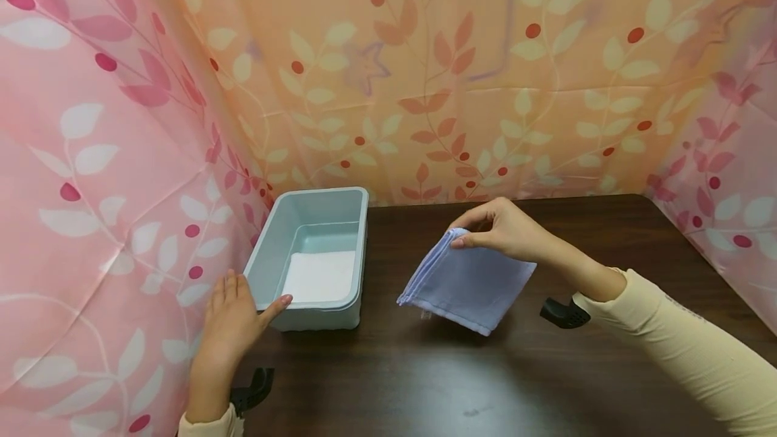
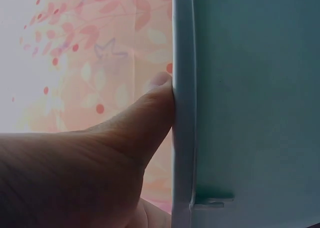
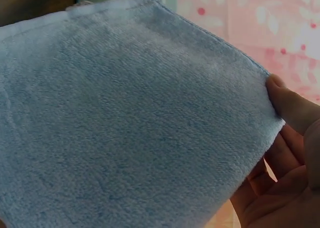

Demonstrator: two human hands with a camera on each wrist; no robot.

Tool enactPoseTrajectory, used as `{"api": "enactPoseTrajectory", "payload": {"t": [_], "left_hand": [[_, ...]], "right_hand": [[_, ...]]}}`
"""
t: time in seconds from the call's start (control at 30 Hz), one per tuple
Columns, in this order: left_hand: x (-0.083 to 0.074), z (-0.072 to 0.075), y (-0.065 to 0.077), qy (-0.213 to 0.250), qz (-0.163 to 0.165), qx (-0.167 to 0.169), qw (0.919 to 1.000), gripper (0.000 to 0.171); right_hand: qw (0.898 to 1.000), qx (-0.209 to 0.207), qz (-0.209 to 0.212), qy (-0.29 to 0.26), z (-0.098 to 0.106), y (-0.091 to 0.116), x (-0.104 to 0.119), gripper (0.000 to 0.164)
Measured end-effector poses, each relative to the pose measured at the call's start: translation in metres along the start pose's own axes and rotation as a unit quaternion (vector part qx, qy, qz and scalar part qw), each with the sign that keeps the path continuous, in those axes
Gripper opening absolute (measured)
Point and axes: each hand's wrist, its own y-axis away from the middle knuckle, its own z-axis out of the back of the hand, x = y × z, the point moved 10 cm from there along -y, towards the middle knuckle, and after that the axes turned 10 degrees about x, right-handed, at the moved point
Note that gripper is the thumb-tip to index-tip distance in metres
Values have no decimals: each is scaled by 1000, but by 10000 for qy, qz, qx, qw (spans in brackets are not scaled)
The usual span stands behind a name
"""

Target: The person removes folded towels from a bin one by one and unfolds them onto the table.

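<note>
You have the cloth (image 1: 473,288) to the right of the bin (image 1: 322,317), hanging folded from your right hand (image 1: 510,231). The thumb and fingers of that hand pinch its upper corner, nearly closed with only the fabric between them. A small pale tag (image 1: 426,315) shows at the cloth's lower edge, on the side toward the bin; any print on it is too small to read. Faint marks run along your right sleeve (image 1: 686,349), well right of the bin, also unreadable.

Your left hand (image 1: 233,319) rests at the bin's near left corner, fingers straight and together, thumb spread out along the near rim.

From the head you see a white item (image 1: 320,276) lying flat in the bin, and several layered edges on the cloth's side facing the bin. The left wrist view adds your thumb against the outside of the rim and a small raised moulding (image 2: 215,203) on the bin's wall. The right wrist view brings out the cloth's fuzzy pile.

The bin stands on a dark wood-grain table (image 1: 419,383). Behind it hangs an orange leaf-patterned curtain (image 1: 437,86); a pink one (image 1: 121,187) hangs to its left.
</note>
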Motion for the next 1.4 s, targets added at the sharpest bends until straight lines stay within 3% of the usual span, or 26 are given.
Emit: {"api": "enactPoseTrajectory", "payload": {"t": [0.23,0.43,0.57,0.67,0.73,0.9,1.03,1.13,1.27,1.4], "left_hand": [[-4,4,2,-3,-135,-208,9997,109],[-21,21,8,34,-708,-867,9937,100],[-55,32,18,-65,-1460,-1485,9780,92],[-90,30,31,-30,-2255,-1770,9580,84],[-114,24,42,30,-2834,-1771,9425,80],[-172,-11,73,-247,-4066,-1142,9061,67],[-210,-58,92,-717,-4838,-123,8722,64],[-224,-95,95,-1009,-5113,598,8513,64],[-227,-133,86,-1294,-5025,1188,8466,66],[-224,-151,77,-1503,-4878,1260,8507,69]], "right_hand": [[9967,787,192,52,-35,21,4,18],[9911,1298,300,2,-65,19,-1,17],[9887,1467,299,2,-78,8,-10,15],[9878,1533,261,-1,-84,-2,-19,14],[9875,1561,219,22,-87,-11,-27,14],[9866,1624,168,46,-96,-34,-50,14],[9877,1555,117,144,-102,-50,-71,13],[9890,1460,69,234,-106,-61,-86,14],[9892,1433,-50,305,-116,-73,-106,15],[9886,1457,-92,377,-126,-82,-122,18]]}}
